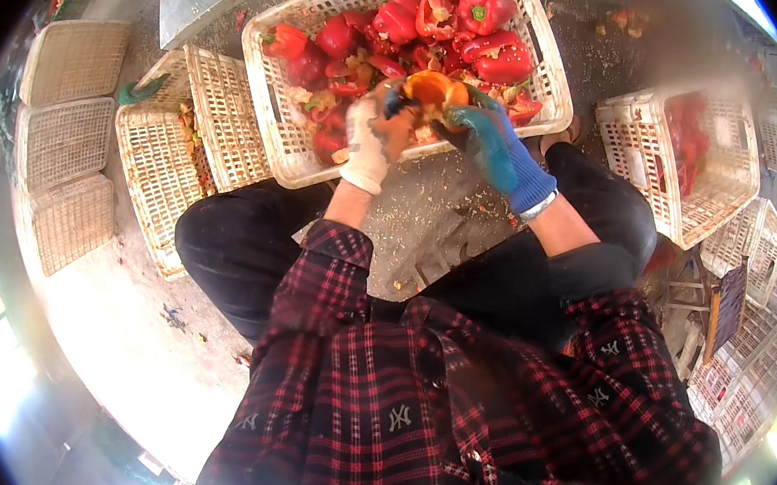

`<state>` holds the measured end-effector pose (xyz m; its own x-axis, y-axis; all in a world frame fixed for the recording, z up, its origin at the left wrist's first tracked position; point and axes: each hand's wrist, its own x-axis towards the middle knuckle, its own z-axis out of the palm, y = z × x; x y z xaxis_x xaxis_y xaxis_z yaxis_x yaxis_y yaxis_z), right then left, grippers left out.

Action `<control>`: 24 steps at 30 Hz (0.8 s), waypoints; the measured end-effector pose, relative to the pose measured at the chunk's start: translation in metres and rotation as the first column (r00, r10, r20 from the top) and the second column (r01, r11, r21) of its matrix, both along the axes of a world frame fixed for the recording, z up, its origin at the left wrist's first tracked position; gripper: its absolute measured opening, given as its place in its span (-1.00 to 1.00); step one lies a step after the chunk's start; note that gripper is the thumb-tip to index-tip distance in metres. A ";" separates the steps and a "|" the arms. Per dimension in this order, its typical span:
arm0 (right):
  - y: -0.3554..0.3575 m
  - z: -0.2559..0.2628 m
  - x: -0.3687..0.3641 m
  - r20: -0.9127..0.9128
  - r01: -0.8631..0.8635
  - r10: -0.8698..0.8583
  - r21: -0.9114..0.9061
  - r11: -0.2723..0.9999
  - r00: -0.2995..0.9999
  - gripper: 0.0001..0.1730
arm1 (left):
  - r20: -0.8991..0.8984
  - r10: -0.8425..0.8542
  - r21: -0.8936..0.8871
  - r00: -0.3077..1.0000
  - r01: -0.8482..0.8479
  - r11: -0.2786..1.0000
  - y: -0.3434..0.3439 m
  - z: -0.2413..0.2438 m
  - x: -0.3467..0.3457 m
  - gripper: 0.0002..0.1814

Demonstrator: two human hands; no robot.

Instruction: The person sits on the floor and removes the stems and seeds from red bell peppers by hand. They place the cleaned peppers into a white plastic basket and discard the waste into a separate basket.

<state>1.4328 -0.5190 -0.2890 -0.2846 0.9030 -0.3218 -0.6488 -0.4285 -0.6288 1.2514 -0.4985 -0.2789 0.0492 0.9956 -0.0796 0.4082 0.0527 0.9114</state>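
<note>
A white plastic crate (417, 161) of red bell peppers (499, 60), some whole and some broken open, stands before me between my knees. Over its near side, my left hand (383, 126), in a pale, stained glove, is closed on an orange-yellow piece of bell pepper (435, 88), which looks hollow. My right hand (487, 133), in a blue and teal glove, grips the same piece from the other side. Something dark shows at the left fingers; I cannot tell what it is. Pale cores and seeds lie among the peppers.
At left stand a crate with scraps (144, 147), a tilted crate (226, 117) and more crates (65, 134). A metal box edge (207, 6) is beyond. At right are a crate with red contents (718, 201), a wooden stool (725, 306) and stacked crates. Seeds litter the concrete floor (428, 217).
</note>
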 end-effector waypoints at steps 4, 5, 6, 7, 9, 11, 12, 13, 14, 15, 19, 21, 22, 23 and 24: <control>0.010 0.019 0.000 -0.183 0.033 -0.098 -0.325 0.945 0.978 -0.45 | 0.078 0.248 0.387 0.966 -0.259 0.885 0.012 0.047 -0.021 -0.69; 0.010 0.020 -0.003 -0.210 -0.003 -0.055 -0.267 0.964 0.976 -0.47 | -0.178 0.164 0.552 0.970 -0.040 0.833 0.009 0.054 -0.023 -0.70; 0.010 0.024 -0.007 -0.231 -0.041 -0.007 -0.205 0.978 0.973 -0.48 | -0.396 0.148 0.675 0.906 0.178 0.716 0.007 0.074 -0.020 -0.71; 0.011 0.023 -0.004 -0.290 -0.099 0.028 -0.231 0.968 0.957 -0.51 | -0.591 0.003 0.655 0.806 0.478 0.585 -0.001 0.058 -0.015 -0.58; 0.010 0.020 0.000 -0.339 -0.133 0.033 -0.276 0.952 0.940 -0.55 | -0.650 -0.034 0.541 0.759 0.493 0.681 -0.029 0.042 -0.003 -0.58; 0.003 0.009 0.000 -0.325 -0.096 -0.014 -0.319 0.943 0.945 -0.54 | -0.200 -0.150 0.372 0.968 0.217 0.902 -0.034 0.039 -0.004 -0.58; 0.001 -0.002 0.010 -0.015 -0.061 0.061 -0.015 0.998 0.998 -0.47 | 0.069 -0.138 0.216 0.988 0.120 0.969 -0.031 0.040 0.003 -0.58; -0.001 -0.011 0.012 0.309 -0.064 -0.018 0.252 0.965 0.951 -0.38 | 0.381 -0.037 0.013 0.924 0.035 0.999 -0.031 0.043 0.003 -0.59; -0.003 -0.017 0.019 0.488 -0.115 -0.137 0.452 0.885 0.862 -0.35 | 0.515 0.061 -0.109 0.855 -0.005 0.994 -0.030 0.043 0.002 -0.61; -0.003 -0.019 0.021 0.611 -0.207 -0.291 0.613 0.763 0.736 -0.32 | 0.623 0.170 -0.232 0.764 -0.027 0.972 -0.026 0.044 -0.002 -0.63; -0.001 -0.027 0.020 0.736 -0.385 -0.327 0.615 0.688 0.593 -0.30 | -0.007 -0.158 0.245 0.987 0.155 0.957 -0.019 0.008 -0.006 -0.66; -0.006 -0.020 0.016 0.353 -0.120 0.027 0.244 0.962 0.935 -0.44 | -0.126 -0.091 0.220 0.988 0.117 0.968 -0.014 0.009 -0.003 -0.64; 0.000 0.005 0.010 0.118 -0.097 0.097 -0.010 0.995 0.988 -0.49 | 0.146 0.003 -0.100 0.989 0.012 0.995 -0.014 0.029 0.001 -0.62; 0.005 0.020 0.007 -0.118 -0.117 0.088 -0.261 0.958 0.989 -0.52 | 0.378 0.166 -0.415 0.911 0.007 0.910 -0.012 0.041 0.005 -0.59; 0.004 0.016 0.007 0.158 -0.068 0.053 0.088 0.994 0.986 -0.57 | 0.342 0.147 -0.404 0.928 0.004 0.915 -0.009 0.032 0.005 -0.58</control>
<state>1.4397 -0.5149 -0.2729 -0.2926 0.9137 -0.2821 -0.5149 -0.3991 -0.7586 1.2561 -0.5071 -0.2473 0.0792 0.8879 -0.4532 0.0393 0.4515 0.8914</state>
